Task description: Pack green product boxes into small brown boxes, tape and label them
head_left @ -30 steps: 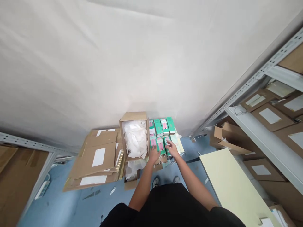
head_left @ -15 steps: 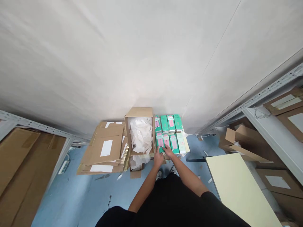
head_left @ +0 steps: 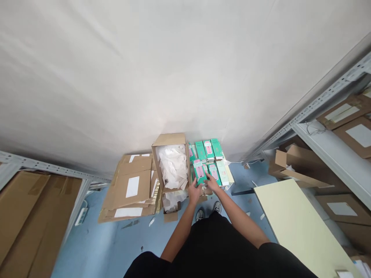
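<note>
I have my left grip (head_left: 194, 190) and right grip (head_left: 212, 182) closed on the near corners of a green-and-pink rectangular cardboard carton (head_left: 199, 171), some fingers hidden; its right edge partly covers another green-and-pink carton (head_left: 205, 168).

Flattened cartons (head_left: 123, 193), pale yellow board (head_left: 301, 227), blue floor (head_left: 113, 243); possibly a power strip (head_left: 81, 216)
</note>
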The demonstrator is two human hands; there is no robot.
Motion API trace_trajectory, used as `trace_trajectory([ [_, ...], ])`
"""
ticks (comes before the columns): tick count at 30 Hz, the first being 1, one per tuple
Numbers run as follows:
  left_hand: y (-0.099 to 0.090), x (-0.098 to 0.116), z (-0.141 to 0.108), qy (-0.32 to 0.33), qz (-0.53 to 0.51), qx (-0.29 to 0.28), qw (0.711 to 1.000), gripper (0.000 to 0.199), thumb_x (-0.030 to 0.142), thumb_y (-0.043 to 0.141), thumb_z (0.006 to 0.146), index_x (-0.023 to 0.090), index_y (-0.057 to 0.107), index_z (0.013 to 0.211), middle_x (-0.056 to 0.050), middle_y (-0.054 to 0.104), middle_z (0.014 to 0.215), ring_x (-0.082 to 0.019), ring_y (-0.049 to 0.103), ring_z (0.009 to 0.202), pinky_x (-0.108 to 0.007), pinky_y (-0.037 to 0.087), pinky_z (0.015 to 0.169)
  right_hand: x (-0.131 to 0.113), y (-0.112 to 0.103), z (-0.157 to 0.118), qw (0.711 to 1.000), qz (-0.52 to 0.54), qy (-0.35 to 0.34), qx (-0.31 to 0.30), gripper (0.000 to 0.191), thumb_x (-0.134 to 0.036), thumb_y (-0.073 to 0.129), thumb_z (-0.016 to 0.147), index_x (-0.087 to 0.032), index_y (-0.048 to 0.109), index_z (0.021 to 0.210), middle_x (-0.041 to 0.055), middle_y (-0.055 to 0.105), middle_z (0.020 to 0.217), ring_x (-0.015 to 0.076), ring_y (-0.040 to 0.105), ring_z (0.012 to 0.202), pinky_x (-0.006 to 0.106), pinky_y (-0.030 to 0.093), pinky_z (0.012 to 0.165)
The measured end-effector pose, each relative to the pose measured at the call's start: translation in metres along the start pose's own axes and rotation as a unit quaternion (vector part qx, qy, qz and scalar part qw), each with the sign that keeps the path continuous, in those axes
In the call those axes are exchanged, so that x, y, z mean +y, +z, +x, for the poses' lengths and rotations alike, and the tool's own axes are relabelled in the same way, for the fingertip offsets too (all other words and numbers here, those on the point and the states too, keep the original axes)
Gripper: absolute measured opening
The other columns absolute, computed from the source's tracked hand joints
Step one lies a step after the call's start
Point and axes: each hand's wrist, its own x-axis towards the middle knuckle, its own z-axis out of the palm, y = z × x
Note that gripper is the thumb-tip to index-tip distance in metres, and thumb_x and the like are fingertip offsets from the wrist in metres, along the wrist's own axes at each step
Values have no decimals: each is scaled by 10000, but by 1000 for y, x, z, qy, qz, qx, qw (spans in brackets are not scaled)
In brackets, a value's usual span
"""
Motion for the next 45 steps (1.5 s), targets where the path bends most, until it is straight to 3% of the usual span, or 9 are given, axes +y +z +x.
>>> trace_trajectory([
  [5, 3, 27, -2, 25, -63, -37, 997, 641, 296, 728, 867, 212, 581, 1485, -104, 674, 1423, -282, 637, 1337, -520, 509, 1134, -15, -19, -13, 998, 25, -38, 44, 638, -289, 679, 660, -263, 713, 1297, 67, 748, 1253, 314, 641, 1227, 526, 460, 1127],
  [9, 10, 58, 6, 56, -76, -128, 987, 648, 343, 752, 853, 184, 611, 1464, -126, 668, 1425, -297, 635, 1338, -513, 495, 1154, -26, -43, -29, 990, 37, -87, 105, 667, -292, 683, 691, -262, 670, 1358, 70, 728, 1298, 291, 638, 1229, 490, 444, 1147],
  [13, 37, 95, 9, 95, -79, -230, 965, 670, 394, 768, 836, 170, 626, 1451, -127, 652, 1443, -312, 621, 1352, -525, 486, 1167, -30, -80, -48, 975, 67, -99, 186, 697, -294, 683, 699, -253, 638, 1394, 84, 694, 1362, 288, 650, 1214, 483, 464, 1127],
  [16, 74, 117, -1, 117, -49, -292, 948, 650, 412, 754, 847, 159, 639, 1434, -127, 656, 1440, -306, 619, 1356, -514, 479, 1177, -29, -120, -68, 961, 82, -110, 241, 667, -296, 687, 699, -248, 661, 1364, 87, 686, 1383, 305, 636, 1255, 514, 432, 1160],
  [20, 147, 130, -32, 130, -37, -366, 921, 668, 429, 757, 822, 154, 647, 1421, -123, 657, 1441, -295, 610, 1367, -492, 476, 1181, -24, -190, -114, 943, 89, -107, 302, 634, -260, 683, 681, -259, 701, 1314, 68, 704, 1372, 327, 581, 1343, 537, 376, 1205],
  [29, 330, 137, -155, 167, 40, -537, 826, 655, 454, 731, 835, 176, 648, 1423, -118, 653, 1447, -305, 589, 1387, -508, 453, 1193, 39, -340, -255, 866, 184, -111, 452, 629, -233, 667, 632, -252, 716, 1259, 70, 764, 1248, 318, 697, 1178, 544, 496, 1103],
  [34, 396, 127, -207, 158, 45, -587, 793, 650, 442, 766, 799, 173, 677, 1383, -131, 657, 1437, -317, 604, 1370, -529, 430, 1207, 80, -381, -307, 800, 232, -82, 547, 565, -269, 716, 626, -250, 712, 1191, 82, 781, 1177, 313, 716, 1134, 536, 537, 1043],
  [38, 430, 123, -231, 153, 80, -613, 771, 630, 429, 772, 800, 166, 688, 1367, -141, 679, 1410, -318, 634, 1336, -523, 471, 1174, 95, -402, -336, 785, 264, -89, 554, 497, -353, 727, 692, -248, 726, 1178, 88, 780, 1192, 310, 706, 1163, 516, 532, 1046],
  [45, 478, 112, -234, 203, 154, -629, 735, 510, 394, 646, 909, 189, 687, 1373, -106, 728, 1348, -288, 681, 1247, -468, 559, 1061, 129, -427, -324, 729, 325, -76, 598, 533, -556, 752, 750, -222, 765, 1166, 97, 809, 1072, 322, 733, 1033, 508, 557, 969],
])
